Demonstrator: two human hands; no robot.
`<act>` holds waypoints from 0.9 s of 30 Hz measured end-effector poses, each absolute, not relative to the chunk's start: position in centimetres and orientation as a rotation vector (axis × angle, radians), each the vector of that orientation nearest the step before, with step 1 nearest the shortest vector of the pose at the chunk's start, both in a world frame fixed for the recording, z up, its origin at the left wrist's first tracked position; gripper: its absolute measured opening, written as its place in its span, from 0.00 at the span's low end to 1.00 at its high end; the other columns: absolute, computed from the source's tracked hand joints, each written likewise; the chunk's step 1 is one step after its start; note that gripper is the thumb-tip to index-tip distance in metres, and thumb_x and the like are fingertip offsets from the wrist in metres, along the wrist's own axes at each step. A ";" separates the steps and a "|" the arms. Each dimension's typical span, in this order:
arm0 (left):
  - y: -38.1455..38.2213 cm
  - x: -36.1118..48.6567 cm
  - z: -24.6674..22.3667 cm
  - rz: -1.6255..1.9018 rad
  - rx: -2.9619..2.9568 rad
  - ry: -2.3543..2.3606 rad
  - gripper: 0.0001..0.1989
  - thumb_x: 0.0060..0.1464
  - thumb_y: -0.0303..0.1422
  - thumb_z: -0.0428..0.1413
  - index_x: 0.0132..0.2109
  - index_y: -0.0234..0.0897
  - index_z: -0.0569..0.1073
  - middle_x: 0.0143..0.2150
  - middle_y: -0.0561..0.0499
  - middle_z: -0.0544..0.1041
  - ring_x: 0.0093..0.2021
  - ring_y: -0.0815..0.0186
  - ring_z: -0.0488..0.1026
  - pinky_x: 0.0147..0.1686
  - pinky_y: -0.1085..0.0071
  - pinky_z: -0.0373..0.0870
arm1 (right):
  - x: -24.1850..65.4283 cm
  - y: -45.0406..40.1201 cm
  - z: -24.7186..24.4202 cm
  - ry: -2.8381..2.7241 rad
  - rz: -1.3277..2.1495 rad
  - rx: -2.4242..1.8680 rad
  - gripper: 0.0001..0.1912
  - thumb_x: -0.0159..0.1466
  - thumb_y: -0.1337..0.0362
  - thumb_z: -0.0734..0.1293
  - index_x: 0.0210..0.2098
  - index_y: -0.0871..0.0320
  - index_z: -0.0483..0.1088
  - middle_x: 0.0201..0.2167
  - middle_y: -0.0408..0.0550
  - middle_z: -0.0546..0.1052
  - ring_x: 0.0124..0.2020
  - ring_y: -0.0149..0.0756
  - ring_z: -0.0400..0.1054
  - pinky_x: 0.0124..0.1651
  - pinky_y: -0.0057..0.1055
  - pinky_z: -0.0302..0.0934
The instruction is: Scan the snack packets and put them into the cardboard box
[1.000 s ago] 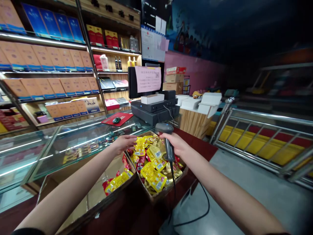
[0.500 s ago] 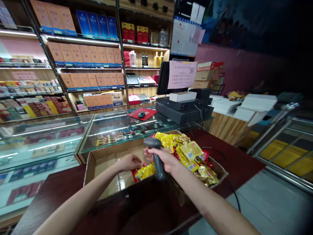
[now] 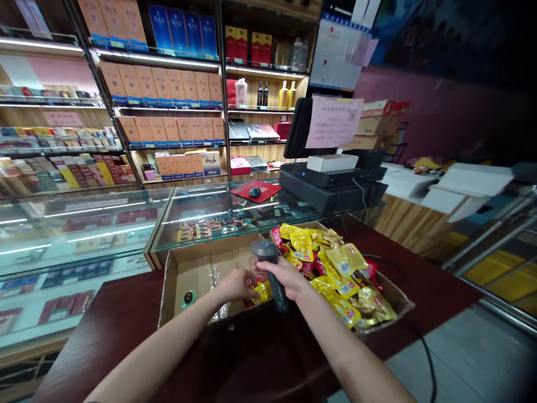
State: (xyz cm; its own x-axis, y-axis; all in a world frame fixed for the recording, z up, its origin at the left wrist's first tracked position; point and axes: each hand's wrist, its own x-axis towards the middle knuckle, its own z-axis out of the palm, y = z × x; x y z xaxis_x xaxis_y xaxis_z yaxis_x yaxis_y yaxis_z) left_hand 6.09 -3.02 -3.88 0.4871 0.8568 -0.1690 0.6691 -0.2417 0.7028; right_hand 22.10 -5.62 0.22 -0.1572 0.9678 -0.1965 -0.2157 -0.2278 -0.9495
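My right hand (image 3: 287, 278) is wrapped round the grip of a dark grey handheld barcode scanner (image 3: 265, 253), held upright with its head tipped left. My left hand (image 3: 238, 285) is just left of the scanner, low over the shallow cardboard box (image 3: 184, 268). Its fingers are bent, with the thumb apart from them and nothing visibly held. Close to the fingertips are yellow snack packets (image 3: 263, 292), partly covered by the hand and scanner. A small round dark item with a green edge (image 3: 188, 298) lies in the left part of this box.
A second cardboard box (image 3: 403, 310), heaped with yellow, red and gold packets (image 3: 344, 260), adjoins on the right. Behind are a glass display counter (image 3: 210, 196), a mouse (image 3: 254, 192) and a monitor (image 3: 298, 129). A black cable (image 3: 430, 358) hangs over the dark red table's right edge.
The view has swung slightly left. My left hand has moved in over the yellow packets, nearer the scanner. The green-edged item now shows beside my left forearm. The right hand keeps its hold.
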 end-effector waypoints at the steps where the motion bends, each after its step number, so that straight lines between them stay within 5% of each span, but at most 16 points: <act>1: -3.0 6.1 -3.9 0.313 1.980 1.241 0.18 0.34 0.38 0.64 0.36 0.35 0.78 0.28 0.51 0.76 0.27 0.67 0.71 0.25 0.75 0.61 | 22.0 -5.6 0.1 -1.017 1.561 -1.118 0.11 0.49 0.65 0.72 0.33 0.60 0.72 0.28 0.43 0.76 0.30 0.29 0.70 0.38 0.28 0.65; 9: -1.3 3.3 -2.4 0.407 1.441 1.111 0.17 0.36 0.41 0.65 0.32 0.33 0.79 0.31 0.48 0.78 0.27 0.66 0.72 0.24 0.74 0.68 | 22.0 -5.2 -0.1 -1.074 1.360 -1.220 0.13 0.48 0.63 0.72 0.33 0.60 0.74 0.30 0.42 0.77 0.32 0.30 0.68 0.39 0.25 0.59; 17: -0.4 1.7 -2.2 0.583 1.143 1.028 0.18 0.33 0.39 0.68 0.30 0.32 0.75 0.31 0.49 0.76 0.30 0.66 0.74 0.32 0.68 0.74 | 22.7 -5.3 0.5 -0.839 1.631 -1.128 0.12 0.49 0.67 0.71 0.35 0.59 0.73 0.31 0.45 0.78 0.29 0.31 0.71 0.32 0.26 0.65; 22: -0.4 1.9 -2.4 0.681 1.032 0.952 0.18 0.35 0.39 0.68 0.27 0.32 0.71 0.25 0.52 0.74 0.25 0.72 0.71 0.35 0.69 0.73 | 22.5 -5.5 0.9 -0.768 1.708 -1.042 0.11 0.50 0.70 0.70 0.34 0.60 0.71 0.32 0.48 0.78 0.32 0.33 0.74 0.38 0.28 0.68; 27: -0.8 1.9 -1.9 0.651 1.093 0.904 0.20 0.37 0.38 0.67 0.37 0.33 0.75 0.36 0.46 0.78 0.32 0.69 0.75 0.34 0.74 0.71 | 21.7 -6.1 2.2 -0.819 1.725 -1.042 0.09 0.51 0.70 0.69 0.34 0.59 0.72 0.36 0.48 0.79 0.33 0.33 0.75 0.35 0.26 0.69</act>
State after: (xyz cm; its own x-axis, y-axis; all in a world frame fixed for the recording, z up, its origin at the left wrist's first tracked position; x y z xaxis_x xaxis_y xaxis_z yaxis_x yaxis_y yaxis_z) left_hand 1.92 -0.81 -1.86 0.4957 0.8186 -0.2901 -0.0155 0.3423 0.9395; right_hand 21.71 -6.11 2.16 -0.2087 0.9353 -0.2858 -0.3699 -0.3460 -0.8622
